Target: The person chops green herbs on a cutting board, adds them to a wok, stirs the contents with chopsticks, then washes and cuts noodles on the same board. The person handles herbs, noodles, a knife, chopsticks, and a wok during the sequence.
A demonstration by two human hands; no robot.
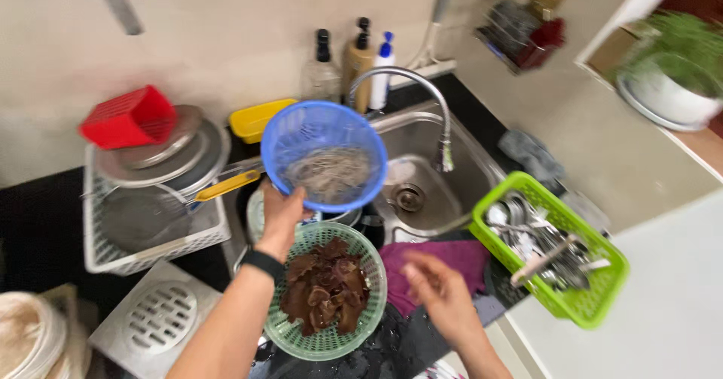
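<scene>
My left hand grips the near rim of a round blue colander and holds it tilted up over the sink; pale thin strands lie inside it. Just below stands a pale green colander filled with dark brown wood-ear mushrooms. My right hand hovers blurred and empty to the right of the green colander, over a purple cloth, fingers loosely apart.
A curved tap arches over the sink. A green basket of cutlery sits at the right. A white dish rack with lids, a red basket and a yellow tray stand left. Bottles line the wall.
</scene>
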